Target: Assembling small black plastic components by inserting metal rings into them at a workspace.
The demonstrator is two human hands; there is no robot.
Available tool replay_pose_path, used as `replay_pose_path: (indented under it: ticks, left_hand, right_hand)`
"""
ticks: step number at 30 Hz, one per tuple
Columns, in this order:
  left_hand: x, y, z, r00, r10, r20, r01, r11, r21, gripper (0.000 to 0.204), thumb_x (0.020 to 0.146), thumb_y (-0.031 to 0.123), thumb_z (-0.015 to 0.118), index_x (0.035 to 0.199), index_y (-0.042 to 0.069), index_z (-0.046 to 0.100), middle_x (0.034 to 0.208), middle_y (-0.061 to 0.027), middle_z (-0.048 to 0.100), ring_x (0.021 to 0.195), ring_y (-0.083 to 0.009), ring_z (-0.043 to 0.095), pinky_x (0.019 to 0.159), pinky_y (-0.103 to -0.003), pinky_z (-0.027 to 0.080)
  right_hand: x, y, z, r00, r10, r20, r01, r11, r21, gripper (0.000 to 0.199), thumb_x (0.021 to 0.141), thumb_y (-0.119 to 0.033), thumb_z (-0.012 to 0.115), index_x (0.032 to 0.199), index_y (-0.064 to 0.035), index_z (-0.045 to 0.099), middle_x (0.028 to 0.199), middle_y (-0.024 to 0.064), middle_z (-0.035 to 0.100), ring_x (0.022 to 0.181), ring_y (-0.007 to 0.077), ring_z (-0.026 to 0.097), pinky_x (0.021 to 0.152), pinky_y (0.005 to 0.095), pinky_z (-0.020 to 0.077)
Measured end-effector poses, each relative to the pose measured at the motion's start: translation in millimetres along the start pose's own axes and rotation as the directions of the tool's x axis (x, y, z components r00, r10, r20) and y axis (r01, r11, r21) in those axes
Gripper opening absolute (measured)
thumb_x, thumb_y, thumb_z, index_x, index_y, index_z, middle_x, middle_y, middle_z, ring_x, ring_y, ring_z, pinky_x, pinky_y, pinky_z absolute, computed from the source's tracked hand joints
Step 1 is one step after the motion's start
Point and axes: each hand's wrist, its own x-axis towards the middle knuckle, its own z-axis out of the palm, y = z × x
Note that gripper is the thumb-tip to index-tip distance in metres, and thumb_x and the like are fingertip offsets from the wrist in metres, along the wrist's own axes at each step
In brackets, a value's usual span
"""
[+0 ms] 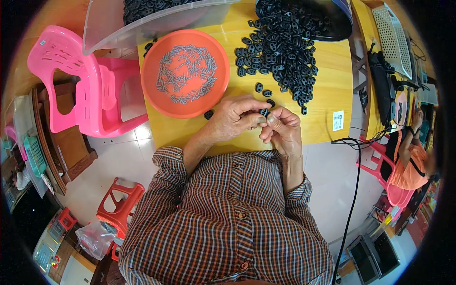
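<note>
The left hand (232,116) and right hand (288,130) pinch one black piece (264,112) between their fingers (253,104). Loose pieces (259,87) lie just beyond those fingers, a heap (280,52) farther out; to their left, an orange bowl (185,111) of grey pins (207,59) sits on the worktop (327,90).

Yellow wood-grain table (327,128) on pale, glossy tile floor (323,190), light reflected at left. Left side — pink plastic chair (88,61), brown wooden furniture (71,149), red plastic stool (116,217). Right side — second yellow table (363,19), another pink chair (398,195).
</note>
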Motion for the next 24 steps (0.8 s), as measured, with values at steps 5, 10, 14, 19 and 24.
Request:
replay_pose_path:
  ticks: [5, 10, 14, 19, 24]
  left_hand:
    - [-1.0, -1.4, 2.2, 1.000, -0.014, -0.014, 0.014, 0.999, -0.041, 0.028, 0.082, 0.001, 0.064, 0.110, 0.003, 0.063, 0.077, -0.0041, 0.061, 0.063, -0.0086, 0.059, 0.054, -0.022, 0.047]
    - [-0.2, -1.9, 0.6, 1.000, -0.008, -0.026, 0.007, 0.999, -0.042, 0.029, 0.082, 0.000, 0.065, 0.111, 0.002, 0.063, 0.078, -0.0049, 0.062, 0.063, -0.0087, 0.059, 0.054, -0.022, 0.048]
    - [-0.8, -2.9, -0.8, 1.000, -0.012, 0.009, 0.012, 0.999, -0.040, 0.029, 0.083, 0.000, 0.064, 0.111, 0.003, 0.063, 0.078, -0.0047, 0.062, 0.063, -0.0088, 0.060, 0.054, -0.022, 0.048]
    - [0.4, 1.9, -3.2, 0.998, -0.038, 0.058, 0.044, 0.995, -0.093, 0.029, 0.084, 0.001, 0.062, 0.112, 0.004, 0.063, 0.077, -0.0040, 0.059, 0.061, -0.0092, 0.059, 0.052, -0.022, 0.048]
    - [-0.2, 0.8, -2.5, 0.996, -0.032, 0.084, 0.039, 0.996, -0.082, 0.030, 0.084, 0.001, 0.062, 0.114, 0.004, 0.062, 0.077, -0.0042, 0.058, 0.062, -0.0096, 0.059, 0.053, -0.022, 0.048]
  right_hand:
    - [0.8, -0.8, 0.6, 1.000, 0.009, 0.006, -0.010, 1.000, 0.023, 0.010, 0.090, -0.006, 0.057, 0.087, 0.0035, 0.058, 0.078, 0.0151, 0.065, 0.058, 0.0197, 0.066, 0.046, 0.0253, 0.0545]
    - [0.1, -1.1, 4.7, 1.000, -0.029, -0.008, 0.030, 0.999, 0.016, 0.010, 0.090, -0.006, 0.056, 0.087, 0.0034, 0.059, 0.078, 0.0143, 0.065, 0.058, 0.0195, 0.066, 0.046, 0.0251, 0.0545]
    - [-0.1, -3.9, 1.4, 1.000, -0.016, 0.010, 0.016, 0.998, -0.054, 0.009, 0.089, -0.005, 0.056, 0.087, 0.0039, 0.059, 0.078, 0.0142, 0.066, 0.058, 0.0198, 0.066, 0.046, 0.0255, 0.0547]
    - [0.6, -7.0, -1.4, 0.999, -0.021, 0.041, 0.025, 0.995, -0.093, 0.009, 0.089, -0.004, 0.056, 0.086, 0.0044, 0.059, 0.078, 0.0143, 0.066, 0.057, 0.0207, 0.066, 0.045, 0.0258, 0.0546]
    - [-2.2, -9.9, -1.7, 0.999, -0.010, 0.042, 0.015, 0.992, -0.128, 0.009, 0.088, -0.003, 0.057, 0.085, 0.0050, 0.059, 0.077, 0.0141, 0.066, 0.056, 0.0212, 0.066, 0.044, 0.0258, 0.0543]
